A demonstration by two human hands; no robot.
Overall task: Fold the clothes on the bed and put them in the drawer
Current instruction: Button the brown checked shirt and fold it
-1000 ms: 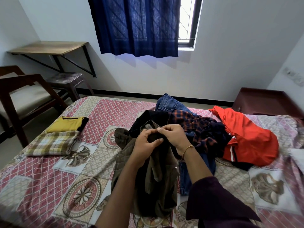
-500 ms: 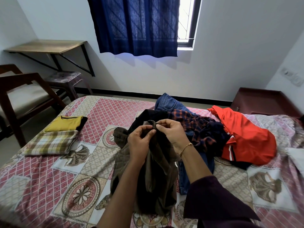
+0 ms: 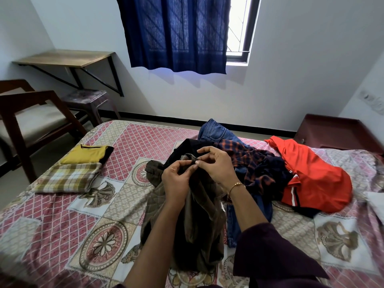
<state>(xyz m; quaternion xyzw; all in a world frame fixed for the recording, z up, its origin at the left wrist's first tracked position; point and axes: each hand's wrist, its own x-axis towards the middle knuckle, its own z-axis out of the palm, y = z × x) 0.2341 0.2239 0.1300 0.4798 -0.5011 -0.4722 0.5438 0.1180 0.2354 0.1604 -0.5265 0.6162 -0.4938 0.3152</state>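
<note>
At left of frame, on the patterned bed [image 3: 52,215]: two folded items, a yellow top [image 3: 84,154] touching a plaid cloth [image 3: 66,177] just below it. These read as finished folds, though neither had reached a drawer.

Centre of frame: an olive-brown garment [image 3: 197,225], bunched and hanging toward the lower edge, its upper edge raised. The left hand [image 3: 176,179] pinched that edge between thumb and fingers; the right hand [image 3: 220,165] pinched the same edge just beside it, the two hands close together, fingertips nearly meeting. Judged stage: finding a seam or collar, folding proper not yet begun.

Right of centre: an unfolded heap holding blue jeans [image 3: 216,134], a checked shirt [image 3: 249,156] and some dark cloth. Right of frame: a red garment [image 3: 311,173], loose and touching the heap. Judged remaining: the held garment, the whole heap, the red garment, then all stowing.

Far right, upper: a dark red-brown cabinet [image 3: 332,129], possibly the drawer unit; no drawer front could be made out.

Hidden or unclear: the held garment's type, the count of pieces within the heap, the bed's near edge cut off by the arms, and a pale item clipped at the right border.
</note>
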